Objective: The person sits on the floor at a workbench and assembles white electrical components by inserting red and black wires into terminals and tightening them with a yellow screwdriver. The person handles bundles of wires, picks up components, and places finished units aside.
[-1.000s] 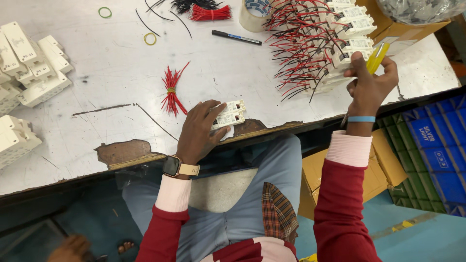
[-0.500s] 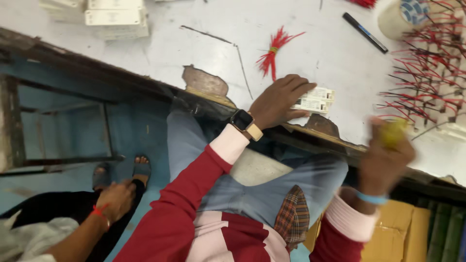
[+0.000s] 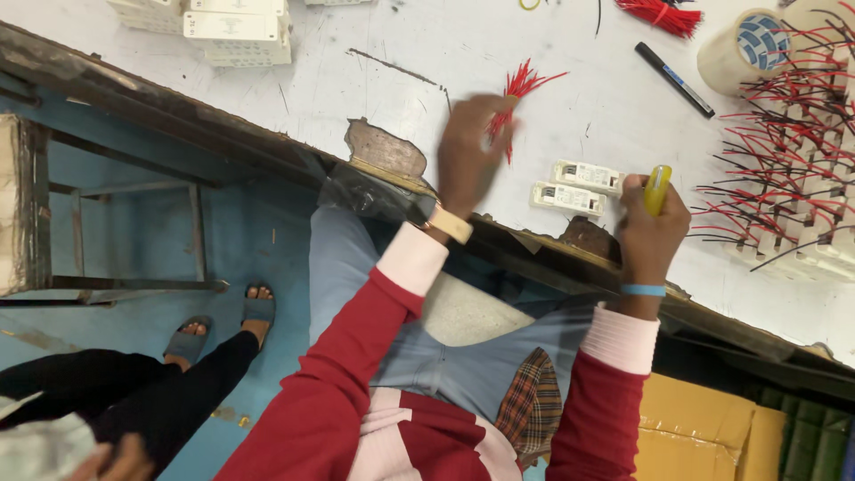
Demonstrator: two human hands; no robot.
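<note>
A: Where do the person's hands stand, and what do they hold?

B: The left hand (image 3: 470, 151) is over the desk (image 3: 356, 80), fingers closed on a bundle of short red wires (image 3: 517, 89) (motion blur hides the exact grip). The right hand (image 3: 653, 218) is clenched around a yellow tool handle (image 3: 657, 189), right beside two white rectangular modules (image 3: 577, 187) lying side by side near the desk edge.

A: What surrounds them?

B: To the right, rows of white modules with red and black leads (image 3: 784, 151) crowd the desk, the leads pointing toward the right hand. A roll of tape (image 3: 744, 49) and a black pen (image 3: 674, 67) lie beyond the two modules; a second red wire bundle (image 3: 661, 15) sits at the top edge. Stacked white boxes (image 3: 233, 31) occupy the far left of the desk. A chipped patch (image 3: 385, 149) marks the desk edge beside the left wrist.

A: Labels and packages?

B: Each of the two modules carries a pale label with small dark print, too small to resolve. Yellow cartons (image 3: 704, 436) stand below the desk at the right. Another person's sandalled feet (image 3: 223, 325) rest on the blue floor at the left.
</note>
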